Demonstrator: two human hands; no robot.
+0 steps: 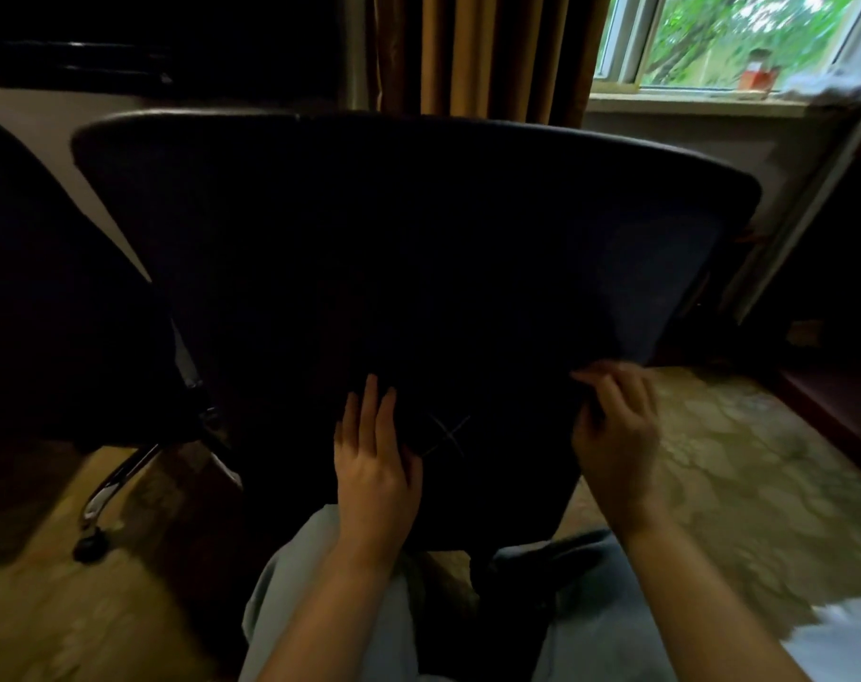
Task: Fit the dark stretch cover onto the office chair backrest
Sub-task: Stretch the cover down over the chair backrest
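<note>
The office chair backrest [408,228] fills the middle of the view, seen from behind and wrapped in the dark stretch cover [664,268]. The cover lies smooth over the top edge and both upper corners. My left hand [374,460] rests flat on the lower middle of the covered back, fingers together and pointing up. My right hand [615,425] is at the lower right edge of the cover, fingers curled and pinching the fabric hem. The lowest part of the backrest is too dark to make out.
A second dark chair [49,287] stands at the left with a chrome base leg and caster [91,546]. Brown curtains [477,46] and a window [723,36] are behind. Patterned floor [714,460] spreads to the right. My grey-trousered knees [330,607] are below.
</note>
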